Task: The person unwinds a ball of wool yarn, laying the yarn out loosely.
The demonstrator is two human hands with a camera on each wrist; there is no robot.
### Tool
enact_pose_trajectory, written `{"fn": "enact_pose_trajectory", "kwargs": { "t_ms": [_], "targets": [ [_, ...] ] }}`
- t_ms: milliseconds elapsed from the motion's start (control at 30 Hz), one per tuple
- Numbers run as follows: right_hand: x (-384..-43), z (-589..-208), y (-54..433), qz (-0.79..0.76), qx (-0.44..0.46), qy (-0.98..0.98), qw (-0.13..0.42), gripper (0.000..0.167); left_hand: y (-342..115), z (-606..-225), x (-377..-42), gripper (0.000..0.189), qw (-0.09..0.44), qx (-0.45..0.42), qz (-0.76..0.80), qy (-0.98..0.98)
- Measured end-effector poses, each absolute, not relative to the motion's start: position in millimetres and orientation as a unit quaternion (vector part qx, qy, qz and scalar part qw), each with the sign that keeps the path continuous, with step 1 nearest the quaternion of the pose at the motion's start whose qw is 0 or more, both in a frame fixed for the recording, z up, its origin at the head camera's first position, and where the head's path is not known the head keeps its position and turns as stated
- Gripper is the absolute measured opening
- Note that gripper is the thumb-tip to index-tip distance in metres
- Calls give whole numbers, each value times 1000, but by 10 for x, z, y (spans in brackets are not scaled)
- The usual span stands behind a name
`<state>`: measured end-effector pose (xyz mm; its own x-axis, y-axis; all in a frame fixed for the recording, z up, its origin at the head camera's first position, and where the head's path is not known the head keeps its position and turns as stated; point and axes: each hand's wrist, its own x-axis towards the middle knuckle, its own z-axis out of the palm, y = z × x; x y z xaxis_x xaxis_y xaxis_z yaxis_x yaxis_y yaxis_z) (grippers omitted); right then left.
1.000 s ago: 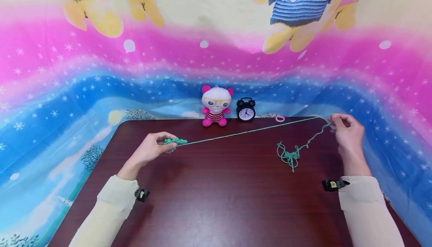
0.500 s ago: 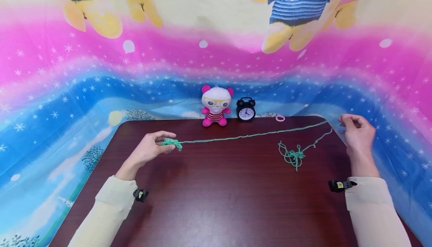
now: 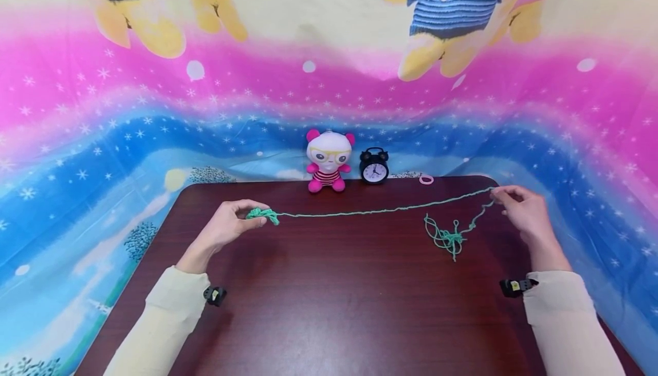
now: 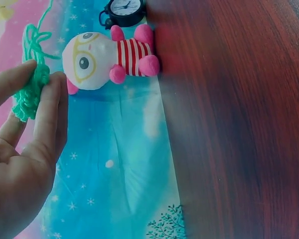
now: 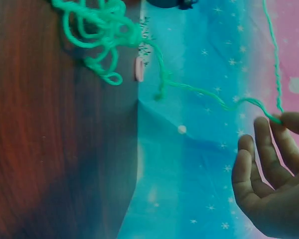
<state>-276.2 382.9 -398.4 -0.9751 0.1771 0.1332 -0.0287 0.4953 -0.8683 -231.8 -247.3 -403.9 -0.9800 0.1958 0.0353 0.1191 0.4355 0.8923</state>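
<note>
Between thumb and fingers my left hand [image 3: 229, 223] pinches a small bunched bundle of green yarn [image 4: 32, 92], with loops poking out past the fingertips. From it a single strand [image 3: 360, 213] runs across to my right hand [image 3: 526, 216], sagging slightly above the table. My right thumb and index finger pinch that strand, seen closely in the right wrist view, while the other fingers stay loosely bent. Below the right fingertips the yarn turns back down to a loose tangle [image 3: 448, 240] of green loops, which overlaps the right part of the table.
At the back edge of the dark wooden table [image 3: 329, 296] sit a pink-and-white panda plush [image 3: 329, 162] and a black alarm clock [image 3: 374, 167]. A pink ring [image 3: 426, 180] lies right of the clock. A printed cloth [image 3: 277, 102] hangs behind.
My right hand swung outward to the right, then came back left and a little lower. The strand, straight a second ago, now sags slightly. My left hand stays nearly still, holding the bundle.
</note>
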Motion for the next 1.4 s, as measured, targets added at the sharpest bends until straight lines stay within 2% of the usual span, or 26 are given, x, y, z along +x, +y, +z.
{"fn": "enact_pose_trajectory", "kwargs": {
  "t_ms": [167, 333, 800, 1033, 1400],
  "targets": [
    [-2791, -4099, 3777, 412, -15, -910, 44, 43, -2468, -4028, -2323, 37, 44, 90, 534, 840],
    [-2810, -4188, 3686, 359, 15, -933, 5, 49, -2470, -4016, -2317, 40, 45, 81, 495, 864],
    [-2836, -4311, 3479, 331, 62, -941, -40, 43, -2454, -4029, -2321, 38, 55, 100, 548, 829],
    [-2836, -4294, 3393, 340, 65, -938, -37, 36, -2460, -4034, -2320, 40, 57, 98, 560, 821],
    [-2831, -4291, 3095, 381, 68, -920, -65, 42, -2439, -4012, -2317, 42, 53, 94, 534, 839]
  ]
}}
